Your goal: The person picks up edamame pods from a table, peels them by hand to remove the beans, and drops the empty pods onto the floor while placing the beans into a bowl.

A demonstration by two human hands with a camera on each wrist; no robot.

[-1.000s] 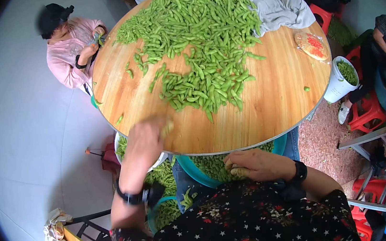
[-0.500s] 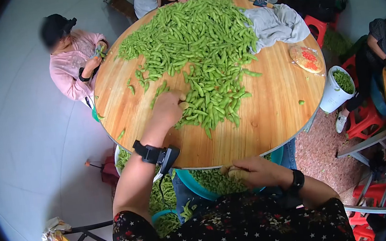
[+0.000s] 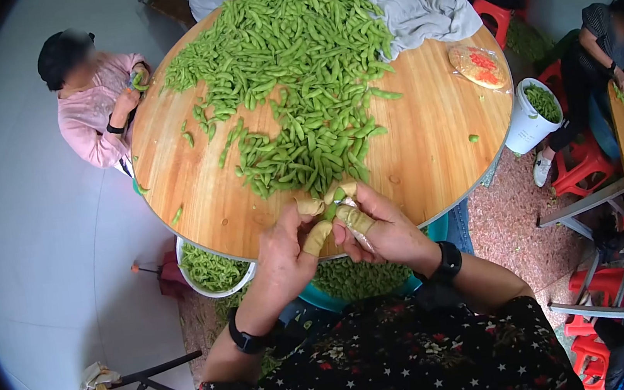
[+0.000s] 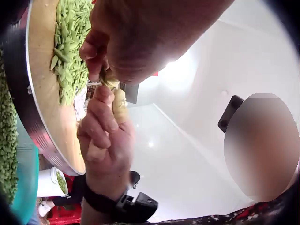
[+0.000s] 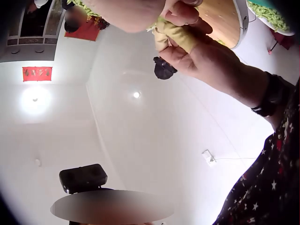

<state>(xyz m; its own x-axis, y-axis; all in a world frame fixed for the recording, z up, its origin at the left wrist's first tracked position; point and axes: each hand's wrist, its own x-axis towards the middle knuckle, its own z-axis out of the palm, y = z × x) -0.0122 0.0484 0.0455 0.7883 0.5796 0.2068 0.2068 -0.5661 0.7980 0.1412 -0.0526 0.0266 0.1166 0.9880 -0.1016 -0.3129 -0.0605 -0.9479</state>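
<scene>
Both hands meet over the near edge of the round wooden table [image 3: 432, 157]. My left hand [image 3: 286, 241] and right hand [image 3: 382, 229] pinch a green soybean pod [image 3: 332, 209] between them, thumbs and forefingers wrapped in yellowish finger covers. In the left wrist view the right hand [image 4: 105, 140] has its fingers curled, and its tips meet the left hand's. The right wrist view shows the left hand [image 5: 206, 54] at the same spot, with the pod mostly hidden by fingers. Just beyond the hands a large heap of soybean pods [image 3: 296, 64] covers the table.
Below the table edge, a teal basin [image 3: 317, 297] holds shelled beans on my lap. A white bucket [image 3: 248, 277] of pods stands at left, another white bucket [image 3: 523, 126] at right. A grey cloth [image 3: 430, 13] and wrapped bread [image 3: 467, 63] lie at right; a person [image 3: 95, 112] sits at left.
My left hand reached forward to the pod heap, then came back to meet the right hand. The right hand rose from above the basin to the table edge. A pod now shows between them.
</scene>
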